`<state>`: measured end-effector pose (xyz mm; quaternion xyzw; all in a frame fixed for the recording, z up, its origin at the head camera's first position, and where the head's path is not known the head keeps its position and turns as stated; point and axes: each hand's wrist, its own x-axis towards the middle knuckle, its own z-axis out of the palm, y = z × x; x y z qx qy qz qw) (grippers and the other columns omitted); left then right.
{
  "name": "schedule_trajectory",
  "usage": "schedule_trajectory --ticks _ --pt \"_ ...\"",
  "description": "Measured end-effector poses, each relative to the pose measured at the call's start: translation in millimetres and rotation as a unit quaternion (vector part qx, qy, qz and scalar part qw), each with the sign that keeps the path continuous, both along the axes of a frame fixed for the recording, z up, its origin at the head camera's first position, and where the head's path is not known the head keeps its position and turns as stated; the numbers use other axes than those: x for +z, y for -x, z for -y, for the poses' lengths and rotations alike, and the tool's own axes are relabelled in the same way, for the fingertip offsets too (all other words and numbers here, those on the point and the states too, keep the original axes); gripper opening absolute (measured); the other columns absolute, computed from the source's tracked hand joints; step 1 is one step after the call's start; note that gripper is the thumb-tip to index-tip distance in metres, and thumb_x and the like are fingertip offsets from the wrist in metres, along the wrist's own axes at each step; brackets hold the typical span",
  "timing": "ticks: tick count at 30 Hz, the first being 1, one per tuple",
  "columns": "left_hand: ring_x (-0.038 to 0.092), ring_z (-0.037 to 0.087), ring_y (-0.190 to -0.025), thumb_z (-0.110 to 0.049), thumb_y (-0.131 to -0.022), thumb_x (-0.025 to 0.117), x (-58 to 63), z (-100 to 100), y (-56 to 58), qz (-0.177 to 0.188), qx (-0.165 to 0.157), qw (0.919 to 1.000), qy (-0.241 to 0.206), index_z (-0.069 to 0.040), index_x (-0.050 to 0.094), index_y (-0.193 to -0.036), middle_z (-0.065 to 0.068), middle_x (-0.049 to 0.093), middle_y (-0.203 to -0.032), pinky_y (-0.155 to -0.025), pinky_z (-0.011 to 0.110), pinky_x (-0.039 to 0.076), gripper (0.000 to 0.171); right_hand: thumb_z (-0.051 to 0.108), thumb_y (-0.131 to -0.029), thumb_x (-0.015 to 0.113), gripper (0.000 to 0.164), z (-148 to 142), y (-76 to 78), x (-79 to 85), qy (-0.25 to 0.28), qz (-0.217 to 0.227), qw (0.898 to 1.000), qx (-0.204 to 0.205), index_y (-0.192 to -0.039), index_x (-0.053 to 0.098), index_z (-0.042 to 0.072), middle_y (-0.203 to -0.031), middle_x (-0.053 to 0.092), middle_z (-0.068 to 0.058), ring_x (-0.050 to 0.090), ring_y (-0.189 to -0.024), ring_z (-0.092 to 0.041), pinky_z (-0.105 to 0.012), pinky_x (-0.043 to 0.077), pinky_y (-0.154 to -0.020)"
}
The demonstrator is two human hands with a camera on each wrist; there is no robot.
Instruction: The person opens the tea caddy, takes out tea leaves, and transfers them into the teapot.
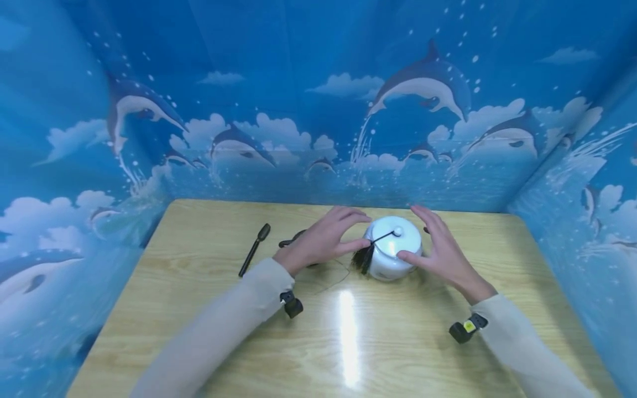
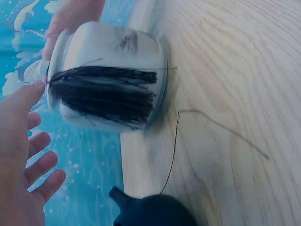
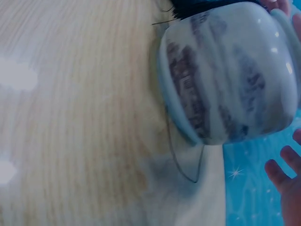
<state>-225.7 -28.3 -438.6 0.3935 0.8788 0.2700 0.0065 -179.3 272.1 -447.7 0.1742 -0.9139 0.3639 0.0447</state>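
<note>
A white lidded porcelain jar [image 1: 390,266] with dark painted patterns [image 3: 188,84] stands upright on the table. From its lid knob [image 1: 397,231] runs a dark cord, ending in a black tassel [image 2: 103,92] that hangs down the jar's left side. My left hand [image 1: 330,237] is at that side, thumb by the lid edge where the cord crosses, other fingers loosely extended. On the other side, my right hand [image 1: 443,251] spreads its fingers, thumb at the lid's front edge. Whether its other fingers touch the jar cannot be told.
A dark slim utensil [image 1: 255,250] lies at left. Behind my left wrist sits a partly hidden dark rounded object [image 2: 155,212]. A thin cord [image 2: 176,146] trails over the wooden table [image 1: 278,354]. Dolphin-printed curtains [image 1: 298,110] border the table's back and sides.
</note>
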Motion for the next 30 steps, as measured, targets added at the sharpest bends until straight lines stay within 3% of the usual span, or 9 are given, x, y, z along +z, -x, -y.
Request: schedule_trajectory --ticks 5,12,30 --pt "0.035 0.01 -0.141 -0.063 -0.099 0.049 -1.5 -14 -0.6 0.007 -0.021 0.9997 0.003 -0.03 0.051 -0.147 -0.009 0.044 -0.151 -0.114 0.04 0.038 0.059 0.036 -0.083 0.085 0.105 -3 -0.7 -12.0 0.026 0.055 0.998 0.016 -0.162 0.017 0.032 -0.163 0.025 -0.009 0.033 -0.143 -0.037 -0.063 0.037 -0.108" --pt "0.035 0.009 -0.14 -0.066 -0.098 0.047 -2.1 -26 -1.4 0.012 -0.027 0.9996 -0.003 -0.031 0.052 -0.145 -0.009 0.045 -0.15 -0.115 0.039 0.037 0.059 0.041 -0.083 0.085 0.106 -2 -3.5 -24.2 0.043 0.113 0.993 0.016 -0.163 0.016 0.026 -0.158 0.032 -0.01 0.04 -0.139 -0.033 -0.062 0.037 -0.107" --pt "0.03 0.011 -0.146 -0.061 -0.101 0.045 -2.6 -50 1.4 0.046 -0.026 0.9982 -0.029 -0.03 0.054 -0.143 -0.008 0.036 -0.158 -0.117 0.041 0.034 0.053 0.037 -0.085 0.083 0.101 1 -4.3 -24.8 0.072 0.127 0.989 0.013 -0.161 0.019 0.021 -0.159 0.03 -0.008 0.039 -0.14 -0.031 -0.063 0.037 -0.108"
